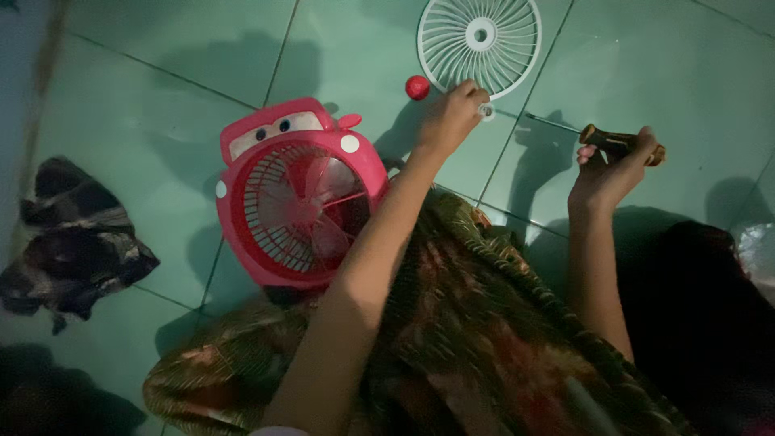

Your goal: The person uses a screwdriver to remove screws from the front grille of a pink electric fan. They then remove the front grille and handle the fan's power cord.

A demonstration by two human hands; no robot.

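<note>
- A person sits on a green tiled floor (161, 153), a patterned cloth (484, 323) over the lap, with a small pink fan (299, 194) lying face-up just beside the left forearm.
- The left hand (449, 117) reaches forward, fingers curled down onto the rim of a white grille (479, 44) that lies flat on the tiles, well apart from the fan; whether it pinches the small tab at the rim cannot be told.
- A red knob (417, 87) rests loose on the floor, just beside that hand.
- The right hand (609, 165) is wrapped around the handle of a screwdriver (601, 139), shaft pointing left, held clear of the floor.
- Judged from this, lifting the grille goes best with a firm grip on the rim, the screwdriver tip kept away from it, and the knob left within reach.
- A dark crumpled cloth (69, 238) lies at far left.
</note>
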